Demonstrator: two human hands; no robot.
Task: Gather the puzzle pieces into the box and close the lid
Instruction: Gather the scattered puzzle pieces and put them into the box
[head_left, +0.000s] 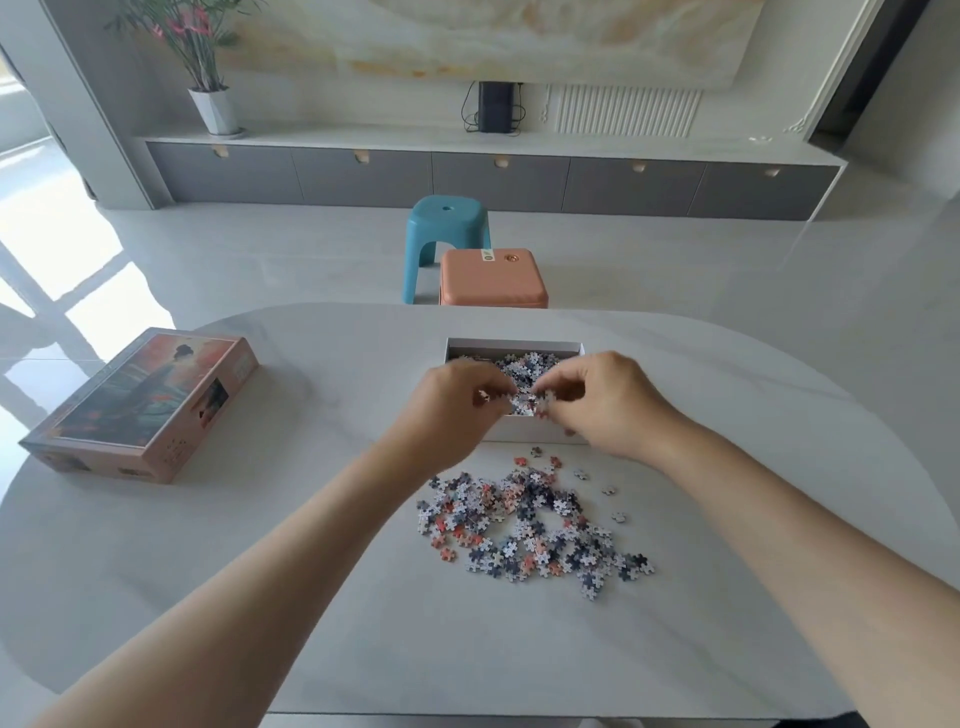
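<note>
**Over the box (514, 347): both hands holding pieces**

Over the near half of the open white box, the left hand (454, 402) and the right hand (610, 405) were recorded close together, fingertips almost meeting. Both had their fingers curled. Each pinched a small clutch of held pieces (525, 400) between thumb and fingers, above the box interior. Inside the box lay a heap of boxed pieces (524, 364), mostly towards its far side.

Just in front of the box, on the person's side, a loose pile (530, 525) of puzzle pieces lay spread on the table (311, 571). A few strays sat to the right of that pile.

Well to the left of the box, the lid (140, 405) rested on the table, picture side up and off the box.

Beyond the box, past the table's far edge, stood an orange stool (493, 278), and behind it a blue stool (447, 228).
</note>
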